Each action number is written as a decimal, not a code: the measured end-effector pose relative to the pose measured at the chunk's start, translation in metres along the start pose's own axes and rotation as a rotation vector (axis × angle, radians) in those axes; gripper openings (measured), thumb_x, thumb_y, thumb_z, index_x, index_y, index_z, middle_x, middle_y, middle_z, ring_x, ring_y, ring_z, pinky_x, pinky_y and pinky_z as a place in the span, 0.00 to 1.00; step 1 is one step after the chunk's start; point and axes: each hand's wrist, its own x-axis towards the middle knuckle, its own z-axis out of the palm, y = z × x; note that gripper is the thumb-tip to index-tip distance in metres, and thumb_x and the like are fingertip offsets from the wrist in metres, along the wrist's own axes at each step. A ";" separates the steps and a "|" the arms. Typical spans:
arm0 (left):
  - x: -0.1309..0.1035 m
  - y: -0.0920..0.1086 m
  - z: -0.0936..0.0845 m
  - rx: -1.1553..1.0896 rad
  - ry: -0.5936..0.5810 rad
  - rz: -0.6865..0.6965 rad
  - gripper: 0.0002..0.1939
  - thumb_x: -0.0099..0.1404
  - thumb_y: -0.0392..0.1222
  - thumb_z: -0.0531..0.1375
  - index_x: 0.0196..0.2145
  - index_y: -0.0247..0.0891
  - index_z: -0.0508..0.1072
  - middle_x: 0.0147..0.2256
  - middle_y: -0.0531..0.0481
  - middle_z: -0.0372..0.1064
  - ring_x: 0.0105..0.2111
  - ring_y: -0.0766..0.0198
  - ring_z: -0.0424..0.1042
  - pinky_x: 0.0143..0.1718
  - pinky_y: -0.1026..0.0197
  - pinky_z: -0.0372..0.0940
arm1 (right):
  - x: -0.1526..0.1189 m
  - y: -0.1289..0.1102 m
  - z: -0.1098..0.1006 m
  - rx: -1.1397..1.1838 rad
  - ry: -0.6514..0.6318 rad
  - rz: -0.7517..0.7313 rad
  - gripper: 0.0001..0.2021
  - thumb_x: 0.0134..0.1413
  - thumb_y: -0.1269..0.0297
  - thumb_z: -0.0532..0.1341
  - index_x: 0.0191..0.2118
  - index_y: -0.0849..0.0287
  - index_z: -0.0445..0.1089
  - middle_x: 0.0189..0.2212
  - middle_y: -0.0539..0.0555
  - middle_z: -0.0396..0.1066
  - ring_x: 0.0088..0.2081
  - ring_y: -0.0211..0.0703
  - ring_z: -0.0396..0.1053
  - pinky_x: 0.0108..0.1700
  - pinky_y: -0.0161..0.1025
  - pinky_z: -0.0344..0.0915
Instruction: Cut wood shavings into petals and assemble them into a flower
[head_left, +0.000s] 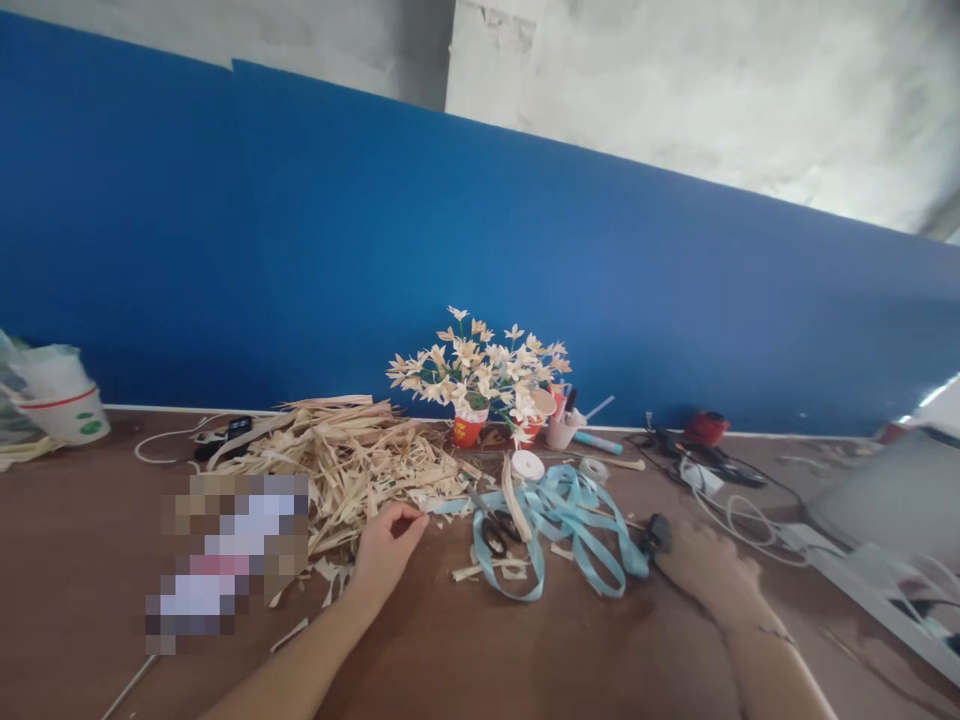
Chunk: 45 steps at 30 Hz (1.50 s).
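Note:
My left hand [390, 545] is at the right edge of a heap of dry corn husk strips [352, 460]. Its fingers are curled, with thumb and forefinger close together; anything between them is too small to make out. My right hand [705, 565], smeared by motion, is beside a small black object [658, 532] with a dark cord, and its fingers cannot be read. Between the hands lie a looped light blue ribbon [600, 575] and dark-handled scissors [493, 535]. Behind them, pale husk flowers [480, 370] stand in a red cup [469, 430].
A white roll [527, 465] and a tape roll [594, 470] lie behind the ribbon. A pen cup [561, 432] stands near the blue partition [525, 250]. Cables and a white power strip [885, 590] are at right, a white tub [71, 415] at far left, a blurred-out phone-like patch [232, 560] front left.

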 end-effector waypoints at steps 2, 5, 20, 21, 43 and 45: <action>0.001 -0.002 0.000 -0.008 0.000 -0.005 0.10 0.51 0.47 0.59 0.20 0.38 0.70 0.22 0.52 0.68 0.25 0.62 0.66 0.29 0.63 0.60 | -0.011 -0.051 -0.013 0.089 -0.005 -0.183 0.07 0.44 0.68 0.56 0.30 0.55 0.72 0.34 0.62 0.72 0.37 0.57 0.69 0.36 0.51 0.59; 0.001 -0.005 0.000 -0.016 -0.001 -0.007 0.10 0.51 0.47 0.59 0.21 0.37 0.71 0.22 0.52 0.68 0.24 0.63 0.66 0.29 0.63 0.60 | -0.032 -0.130 -0.016 0.393 -0.142 -0.694 0.09 0.47 0.72 0.55 0.28 0.54 0.72 0.29 0.53 0.73 0.34 0.46 0.68 0.38 0.42 0.61; 0.002 -0.004 0.001 0.005 -0.002 0.014 0.10 0.52 0.46 0.57 0.20 0.37 0.69 0.21 0.52 0.67 0.24 0.63 0.65 0.29 0.63 0.61 | -0.047 -0.180 0.021 0.354 -0.472 -0.827 0.12 0.38 0.76 0.57 0.33 0.59 0.70 0.28 0.51 0.70 0.34 0.41 0.65 0.37 0.34 0.57; 0.002 -0.004 0.001 0.007 -0.004 0.011 0.10 0.52 0.46 0.57 0.20 0.37 0.69 0.21 0.52 0.67 0.24 0.63 0.65 0.29 0.63 0.60 | -0.047 -0.180 0.022 0.359 -0.484 -0.815 0.12 0.39 0.76 0.56 0.32 0.59 0.70 0.27 0.51 0.70 0.33 0.41 0.65 0.36 0.34 0.57; 0.001 -0.003 0.004 0.045 -0.068 0.025 0.06 0.50 0.40 0.57 0.20 0.37 0.70 0.22 0.52 0.68 0.26 0.63 0.66 0.31 0.62 0.61 | -0.073 -0.206 0.023 0.845 -0.006 -0.883 0.06 0.54 0.73 0.54 0.32 0.58 0.66 0.28 0.52 0.67 0.32 0.41 0.65 0.36 0.37 0.62; 0.001 -0.002 0.004 0.048 -0.082 0.022 0.06 0.50 0.40 0.56 0.20 0.37 0.69 0.21 0.52 0.67 0.25 0.63 0.66 0.30 0.62 0.61 | -0.075 -0.209 0.024 0.834 0.048 -0.904 0.05 0.53 0.73 0.54 0.32 0.58 0.66 0.28 0.52 0.67 0.33 0.41 0.64 0.37 0.38 0.61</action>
